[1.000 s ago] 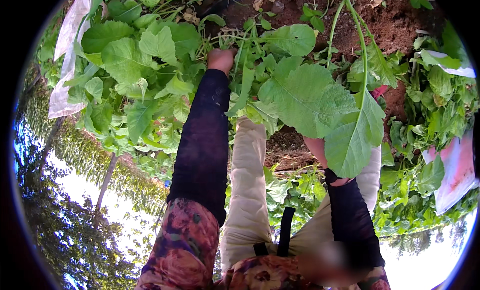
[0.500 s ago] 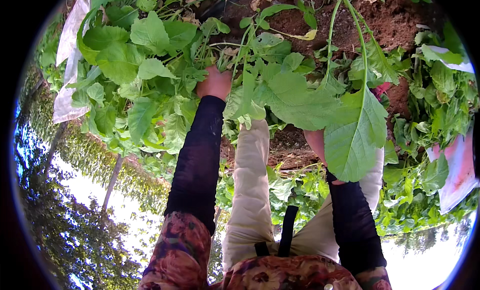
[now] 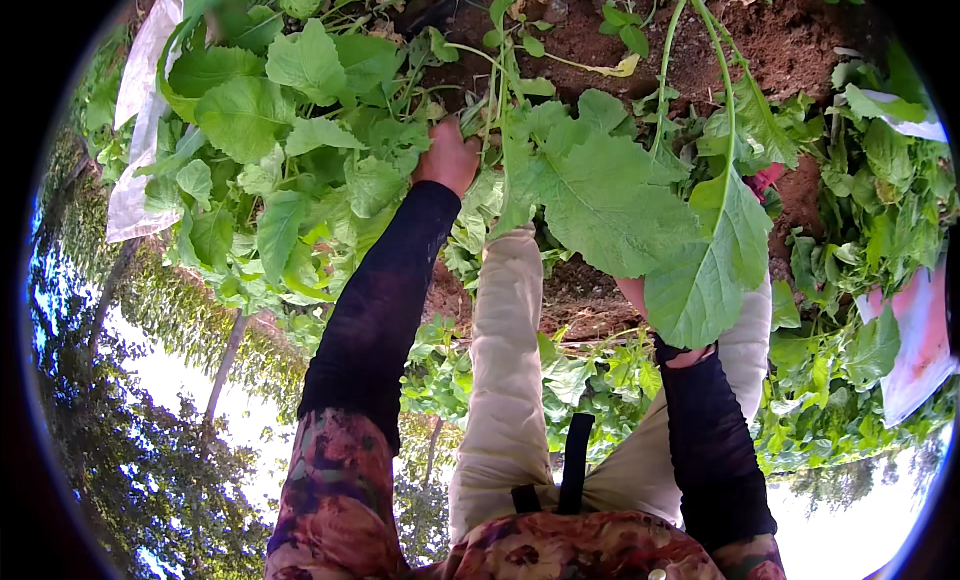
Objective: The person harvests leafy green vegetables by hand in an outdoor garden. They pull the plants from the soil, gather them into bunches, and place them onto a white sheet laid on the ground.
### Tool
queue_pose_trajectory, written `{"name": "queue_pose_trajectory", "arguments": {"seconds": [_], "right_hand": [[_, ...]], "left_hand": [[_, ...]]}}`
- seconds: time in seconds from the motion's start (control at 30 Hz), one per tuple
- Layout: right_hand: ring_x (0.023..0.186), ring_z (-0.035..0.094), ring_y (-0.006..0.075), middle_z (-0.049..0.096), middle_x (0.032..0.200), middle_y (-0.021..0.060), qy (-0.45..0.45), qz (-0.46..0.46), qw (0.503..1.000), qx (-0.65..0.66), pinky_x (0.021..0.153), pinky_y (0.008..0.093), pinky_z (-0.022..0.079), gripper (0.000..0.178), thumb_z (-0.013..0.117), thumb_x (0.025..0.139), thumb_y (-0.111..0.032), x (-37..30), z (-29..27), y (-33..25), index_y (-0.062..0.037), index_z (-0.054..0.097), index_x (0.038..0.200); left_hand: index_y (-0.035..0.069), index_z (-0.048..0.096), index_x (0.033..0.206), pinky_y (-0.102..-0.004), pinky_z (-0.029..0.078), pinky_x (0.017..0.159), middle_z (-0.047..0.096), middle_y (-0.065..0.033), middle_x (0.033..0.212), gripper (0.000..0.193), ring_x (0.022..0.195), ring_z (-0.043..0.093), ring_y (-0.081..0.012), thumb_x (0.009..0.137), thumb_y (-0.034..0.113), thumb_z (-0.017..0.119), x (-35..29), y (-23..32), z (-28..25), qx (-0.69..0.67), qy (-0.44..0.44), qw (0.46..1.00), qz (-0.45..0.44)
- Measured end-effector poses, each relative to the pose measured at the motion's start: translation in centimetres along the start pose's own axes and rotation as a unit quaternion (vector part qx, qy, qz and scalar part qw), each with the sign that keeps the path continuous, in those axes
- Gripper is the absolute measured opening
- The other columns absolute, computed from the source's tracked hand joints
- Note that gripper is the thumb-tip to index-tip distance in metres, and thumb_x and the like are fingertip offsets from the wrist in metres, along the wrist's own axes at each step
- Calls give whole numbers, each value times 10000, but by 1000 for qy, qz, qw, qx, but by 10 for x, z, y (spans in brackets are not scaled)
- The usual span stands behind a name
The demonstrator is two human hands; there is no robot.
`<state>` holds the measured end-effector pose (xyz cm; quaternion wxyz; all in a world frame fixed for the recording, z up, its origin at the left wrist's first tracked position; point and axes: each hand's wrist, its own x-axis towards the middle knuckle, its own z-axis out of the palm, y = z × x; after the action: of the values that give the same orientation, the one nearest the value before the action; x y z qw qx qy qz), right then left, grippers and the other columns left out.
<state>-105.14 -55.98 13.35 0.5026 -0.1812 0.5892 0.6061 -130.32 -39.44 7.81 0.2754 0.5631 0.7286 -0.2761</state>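
Low among broad-leaved green plants (image 3: 245,120), my left hand (image 3: 447,162) has its fingers curled in at the base of some stems (image 3: 492,105). The fingertips are buried in the foliage. My right hand (image 3: 632,292) is mostly covered by a large leaf (image 3: 705,275); only a bit of skin and the wrist show, so its fingers and anything in them are hidden. That leaf hangs from a long pale stem (image 3: 728,90) reaching up to the top of the view. Another wide leaf (image 3: 610,205) spreads between my two hands.
Reddish-brown soil (image 3: 790,25) lies beyond the plants. A whitish plastic sheet (image 3: 145,110) is at the left, and a pinkish-white one (image 3: 912,340) at the right beside heaped greens (image 3: 880,220). A small red thing (image 3: 765,178) peeks out behind leaves. Trees stand at the lower left.
My left hand has shifted slightly right and away from me among the stems. The leaves between my hands have swung a little, and the big leaf over my right hand has lifted slightly.
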Motion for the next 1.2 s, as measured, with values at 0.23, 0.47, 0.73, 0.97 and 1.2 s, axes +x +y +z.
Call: {"name": "queue_pose_trajectory", "arguments": {"seconds": [0.23,0.47,0.73,0.97,1.2], "right_hand": [[1106,530,310,547,1225,118,30,195,804,561,921,440,439,350,475,922,-261,25,-39,6,-100,514,1231],[1117,534,276,562,1232,86,74,-27,997,1,915,391,435,309,537,902,-241,15,-37,7,-88,563,1169],[1260,395,233,384,1411,89,-118,71,985,103,1076,369,293,494,521,922,-242,25,-69,1,-64,344,1347],[1276,369,238,366,1424,82,-81,82,981,159,1095,391,265,516,498,936,-316,15,-82,-11,-66,340,1359],[1267,391,247,418,1389,87,-20,-29,993,-114,1074,393,293,539,542,902,-314,16,-84,-13,-61,370,1345]], "left_hand": [[-5,526,1005,-448,340,964,453,-242,1134,346,1068,444,-424,700,100,650,51,-14,-19,264,189,911,255],[-28,372,996,-459,339,929,386,-266,1113,555,1032,399,-432,586,27,742,62,-34,26,10,229,968,99],[-16,458,995,-499,321,941,463,-226,1133,584,1087,429,-384,561,185,794,43,-27,29,104,233,967,-30],[38,529,913,-427,372,871,643,-161,866,471,885,600,-310,599,294,770,51,-21,30,78,181,967,-160],[18,585,943,-433,470,845,665,-183,962,363,926,639,-325,697,263,690,53,-23,15,40,74,980,-179]]}}
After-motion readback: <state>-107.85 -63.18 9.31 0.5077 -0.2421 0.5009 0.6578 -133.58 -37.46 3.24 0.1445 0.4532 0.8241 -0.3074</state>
